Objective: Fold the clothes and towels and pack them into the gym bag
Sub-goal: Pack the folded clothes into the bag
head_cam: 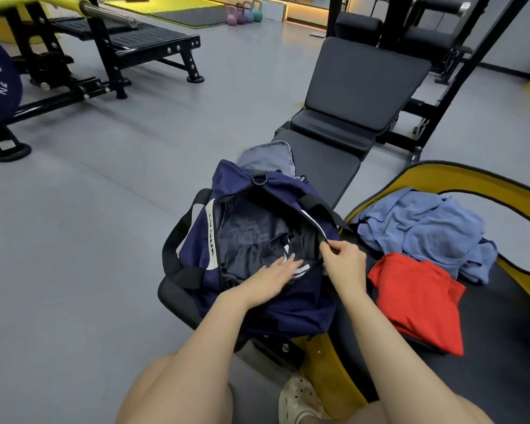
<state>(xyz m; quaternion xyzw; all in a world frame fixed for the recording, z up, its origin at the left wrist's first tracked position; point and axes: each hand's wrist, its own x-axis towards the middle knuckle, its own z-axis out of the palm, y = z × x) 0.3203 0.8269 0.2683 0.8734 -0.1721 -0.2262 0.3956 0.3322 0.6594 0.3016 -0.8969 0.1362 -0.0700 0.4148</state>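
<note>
While the right hand [343,255] pinches the rim of the gym bag [257,246] and draws it outward, apparently to keep the mouth wide, the left hand [276,270] lies flat with straight fingers on the dark garment [248,240] already inside, probably pressing it down to save room. Both hands work at the bag, which sits on the near end of a black bench [328,166]. Just beside it to the right, a folded red shirt [416,298] and a crumpled blue towel [423,228] wait on a mat [502,332], within easy reach for packing.
</note>
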